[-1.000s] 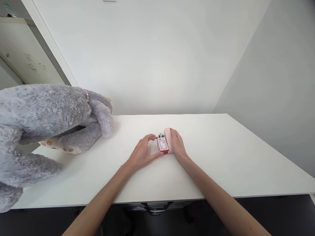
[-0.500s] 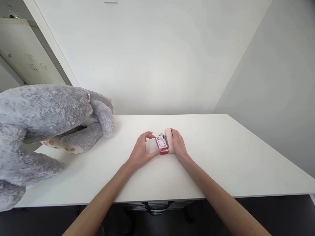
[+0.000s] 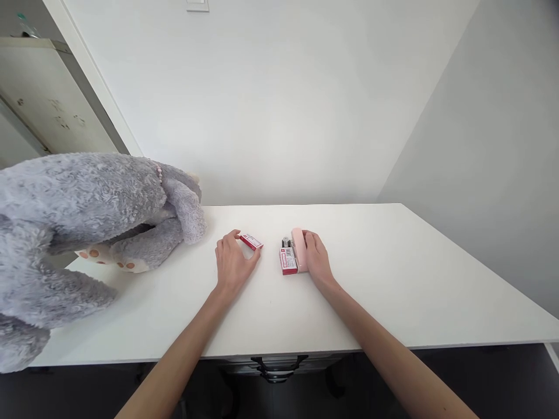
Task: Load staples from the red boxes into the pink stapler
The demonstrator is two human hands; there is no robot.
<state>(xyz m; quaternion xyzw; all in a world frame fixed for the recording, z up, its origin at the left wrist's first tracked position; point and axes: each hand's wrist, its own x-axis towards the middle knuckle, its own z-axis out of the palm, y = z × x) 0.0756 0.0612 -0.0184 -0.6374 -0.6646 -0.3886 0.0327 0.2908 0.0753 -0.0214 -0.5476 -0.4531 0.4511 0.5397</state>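
Observation:
Between the thumb and fingers of my left hand (image 3: 231,262) is a small red-and-white box (image 3: 252,241), held by its ends and slightly tilted. My right hand (image 3: 317,256) is wrapped round the right side of a pink stapler (image 3: 299,247), which rests on the white table. Against the stapler's left side sits another red-and-white box (image 3: 288,261). Just behind that box is a small black-and-silver item (image 3: 286,242), too small to make out fully. My right fingertips are partly hidden by the stapler.
A big grey plush toy (image 3: 100,198) takes up the left end of the white table (image 3: 393,291). A pale wall (image 3: 279,105) rises behind the table. Below the front edge are a black handle (image 3: 279,369) and dark floor.
My left hand has moved left, carrying one red-and-white box away from the stapler. The other box and the black-and-silver item now show more fully. My right hand stays on the stapler.

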